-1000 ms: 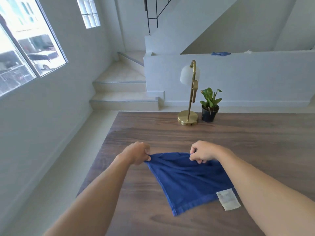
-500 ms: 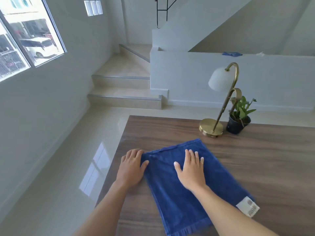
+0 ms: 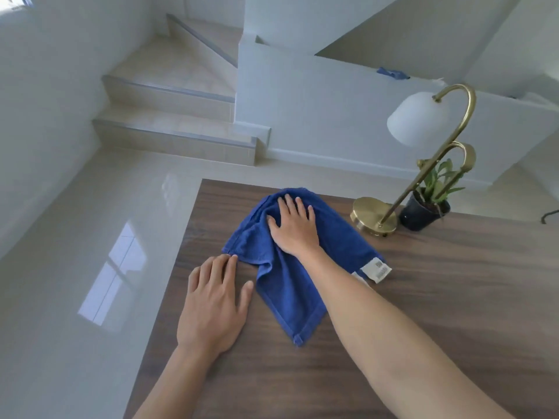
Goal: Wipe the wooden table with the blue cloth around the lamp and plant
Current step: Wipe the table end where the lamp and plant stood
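The wooden table [image 3: 423, 313] is topped, near its far edge, by the brass lamp [image 3: 374, 216]. Left of the lamp's base, the blue cloth [image 3: 287, 294] (white label [image 3: 376, 269] toward the lamp) is pressed by the spread right hand [image 3: 295, 229]. Farther from the lamp, the left hand [image 3: 211, 306] is laid flat on bare wood, fingertips [image 3: 233, 260] at the cloth's edge. The potted plant [image 3: 425, 211] is set just right of the lamp.
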The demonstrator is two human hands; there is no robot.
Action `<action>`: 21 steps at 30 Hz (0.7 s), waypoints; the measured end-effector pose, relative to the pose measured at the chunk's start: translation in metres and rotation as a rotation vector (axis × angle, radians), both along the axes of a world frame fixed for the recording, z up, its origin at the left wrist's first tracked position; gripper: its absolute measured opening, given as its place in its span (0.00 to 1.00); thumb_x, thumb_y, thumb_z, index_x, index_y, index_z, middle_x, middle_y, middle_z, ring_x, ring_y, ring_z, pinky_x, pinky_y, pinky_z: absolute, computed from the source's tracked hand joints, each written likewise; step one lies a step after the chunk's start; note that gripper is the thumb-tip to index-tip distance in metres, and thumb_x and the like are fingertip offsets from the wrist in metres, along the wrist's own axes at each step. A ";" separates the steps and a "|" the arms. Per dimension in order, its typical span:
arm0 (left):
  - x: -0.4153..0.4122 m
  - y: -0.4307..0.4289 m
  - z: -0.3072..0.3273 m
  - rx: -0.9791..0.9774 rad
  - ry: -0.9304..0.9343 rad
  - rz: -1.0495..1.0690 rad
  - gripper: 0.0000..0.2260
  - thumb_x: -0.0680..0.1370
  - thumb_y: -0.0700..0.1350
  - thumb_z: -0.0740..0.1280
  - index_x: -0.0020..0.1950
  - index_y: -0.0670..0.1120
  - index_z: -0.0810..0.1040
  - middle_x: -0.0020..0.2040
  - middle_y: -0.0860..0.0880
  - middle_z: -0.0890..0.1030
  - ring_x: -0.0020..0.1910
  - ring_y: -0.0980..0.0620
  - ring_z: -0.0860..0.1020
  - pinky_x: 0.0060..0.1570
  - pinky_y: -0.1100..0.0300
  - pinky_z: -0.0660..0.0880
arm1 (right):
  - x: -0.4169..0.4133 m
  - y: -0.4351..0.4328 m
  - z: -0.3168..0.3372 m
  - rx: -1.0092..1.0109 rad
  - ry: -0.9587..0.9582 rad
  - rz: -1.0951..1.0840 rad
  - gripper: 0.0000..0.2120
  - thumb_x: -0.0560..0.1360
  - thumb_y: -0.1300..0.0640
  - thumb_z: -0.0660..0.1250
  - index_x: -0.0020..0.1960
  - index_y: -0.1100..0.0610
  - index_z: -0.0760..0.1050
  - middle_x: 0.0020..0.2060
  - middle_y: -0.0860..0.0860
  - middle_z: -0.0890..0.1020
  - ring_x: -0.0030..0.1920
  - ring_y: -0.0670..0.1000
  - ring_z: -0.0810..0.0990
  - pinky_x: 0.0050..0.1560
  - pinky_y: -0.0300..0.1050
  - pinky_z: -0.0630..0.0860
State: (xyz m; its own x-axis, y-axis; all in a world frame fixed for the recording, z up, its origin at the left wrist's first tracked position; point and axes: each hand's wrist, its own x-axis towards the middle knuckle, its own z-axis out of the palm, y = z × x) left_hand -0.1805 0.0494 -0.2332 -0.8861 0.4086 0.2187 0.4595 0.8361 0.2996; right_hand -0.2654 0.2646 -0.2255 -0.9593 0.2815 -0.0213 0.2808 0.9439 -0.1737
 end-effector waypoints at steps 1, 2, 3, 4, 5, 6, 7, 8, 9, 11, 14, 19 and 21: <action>0.002 0.001 0.002 0.006 0.000 0.003 0.24 0.80 0.58 0.55 0.68 0.43 0.72 0.65 0.47 0.75 0.66 0.47 0.68 0.67 0.53 0.59 | 0.009 0.002 0.001 0.001 0.072 0.080 0.27 0.79 0.40 0.54 0.72 0.53 0.65 0.73 0.51 0.67 0.73 0.56 0.62 0.71 0.54 0.58; 0.003 0.002 0.003 0.011 -0.002 0.004 0.24 0.80 0.57 0.56 0.68 0.43 0.72 0.64 0.47 0.75 0.66 0.47 0.68 0.67 0.53 0.59 | 0.021 0.008 -0.002 0.011 0.137 0.141 0.22 0.78 0.41 0.58 0.65 0.52 0.71 0.65 0.50 0.73 0.67 0.56 0.69 0.64 0.51 0.63; 0.003 0.001 0.003 0.014 -0.007 0.003 0.23 0.79 0.57 0.56 0.67 0.43 0.72 0.64 0.47 0.75 0.66 0.47 0.68 0.67 0.53 0.59 | 0.031 0.015 -0.005 0.026 0.179 0.162 0.19 0.76 0.41 0.60 0.59 0.52 0.74 0.58 0.50 0.75 0.61 0.56 0.71 0.59 0.50 0.64; 0.002 0.001 0.002 0.014 -0.020 -0.001 0.23 0.79 0.57 0.57 0.67 0.43 0.72 0.64 0.47 0.75 0.67 0.46 0.69 0.67 0.53 0.59 | 0.035 0.025 -0.008 0.045 0.183 0.131 0.18 0.76 0.40 0.61 0.55 0.53 0.74 0.54 0.50 0.75 0.58 0.56 0.72 0.58 0.50 0.64; 0.001 -0.001 0.001 0.009 -0.034 0.000 0.23 0.79 0.57 0.57 0.66 0.43 0.73 0.64 0.47 0.74 0.67 0.46 0.69 0.68 0.52 0.60 | 0.029 0.034 -0.011 0.043 0.160 0.049 0.20 0.75 0.39 0.61 0.56 0.54 0.73 0.55 0.52 0.74 0.60 0.57 0.71 0.60 0.51 0.64; 0.000 -0.001 0.001 0.002 -0.041 0.004 0.23 0.79 0.56 0.57 0.66 0.43 0.73 0.65 0.47 0.74 0.67 0.45 0.69 0.68 0.51 0.60 | 0.018 0.039 -0.010 0.018 0.129 -0.050 0.23 0.76 0.38 0.60 0.60 0.54 0.71 0.60 0.53 0.73 0.65 0.57 0.68 0.67 0.54 0.61; -0.001 -0.002 0.000 -0.006 -0.042 0.007 0.23 0.78 0.56 0.58 0.67 0.43 0.72 0.65 0.47 0.74 0.67 0.45 0.69 0.68 0.51 0.61 | 0.002 0.040 -0.010 -0.014 0.084 -0.129 0.26 0.76 0.37 0.57 0.66 0.54 0.68 0.68 0.54 0.68 0.72 0.57 0.62 0.72 0.58 0.55; -0.001 -0.002 0.000 -0.016 -0.045 0.008 0.23 0.78 0.56 0.58 0.67 0.43 0.72 0.65 0.47 0.74 0.67 0.45 0.69 0.68 0.50 0.61 | -0.015 0.035 -0.008 -0.037 0.026 -0.159 0.30 0.77 0.37 0.54 0.72 0.53 0.62 0.74 0.54 0.62 0.76 0.57 0.55 0.75 0.60 0.49; -0.002 -0.002 0.000 -0.024 -0.052 0.008 0.24 0.78 0.56 0.58 0.67 0.43 0.72 0.65 0.47 0.74 0.67 0.45 0.69 0.68 0.50 0.61 | -0.031 0.026 -0.009 -0.027 -0.010 -0.130 0.32 0.78 0.38 0.51 0.76 0.54 0.57 0.78 0.53 0.56 0.78 0.56 0.50 0.76 0.60 0.45; -0.001 -0.003 -0.001 -0.027 -0.066 0.012 0.24 0.78 0.56 0.58 0.68 0.43 0.72 0.66 0.47 0.73 0.68 0.45 0.68 0.68 0.50 0.61 | -0.040 0.002 -0.007 -0.057 0.011 0.030 0.31 0.79 0.42 0.52 0.78 0.55 0.55 0.79 0.52 0.55 0.78 0.54 0.51 0.77 0.57 0.47; -0.001 -0.006 -0.001 -0.015 -0.074 0.002 0.24 0.78 0.55 0.59 0.68 0.43 0.72 0.67 0.47 0.73 0.69 0.46 0.68 0.69 0.50 0.61 | 0.004 0.000 -0.013 -0.109 0.169 0.185 0.23 0.77 0.42 0.60 0.68 0.52 0.70 0.69 0.48 0.72 0.71 0.53 0.68 0.69 0.53 0.64; -0.006 -0.002 -0.001 -0.013 -0.066 0.007 0.23 0.77 0.55 0.58 0.67 0.43 0.73 0.66 0.47 0.74 0.68 0.46 0.69 0.68 0.50 0.61 | -0.017 0.048 -0.010 -0.015 0.133 -0.175 0.26 0.77 0.40 0.58 0.69 0.55 0.67 0.68 0.55 0.69 0.70 0.58 0.65 0.70 0.54 0.60; -0.006 -0.002 -0.001 -0.016 -0.063 0.011 0.23 0.77 0.55 0.59 0.67 0.43 0.73 0.66 0.46 0.74 0.68 0.46 0.69 0.69 0.50 0.61 | -0.039 0.033 -0.008 -0.053 0.103 -0.122 0.28 0.78 0.42 0.56 0.72 0.56 0.64 0.73 0.55 0.66 0.74 0.57 0.62 0.74 0.54 0.57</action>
State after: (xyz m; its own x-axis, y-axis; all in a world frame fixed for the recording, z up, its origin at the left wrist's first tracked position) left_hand -0.1865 0.0473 -0.2344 -0.9024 0.4018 0.1559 0.4310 0.8459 0.3143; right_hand -0.3045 0.2980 -0.2339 -0.9159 0.3974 0.0569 0.3713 0.8924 -0.2565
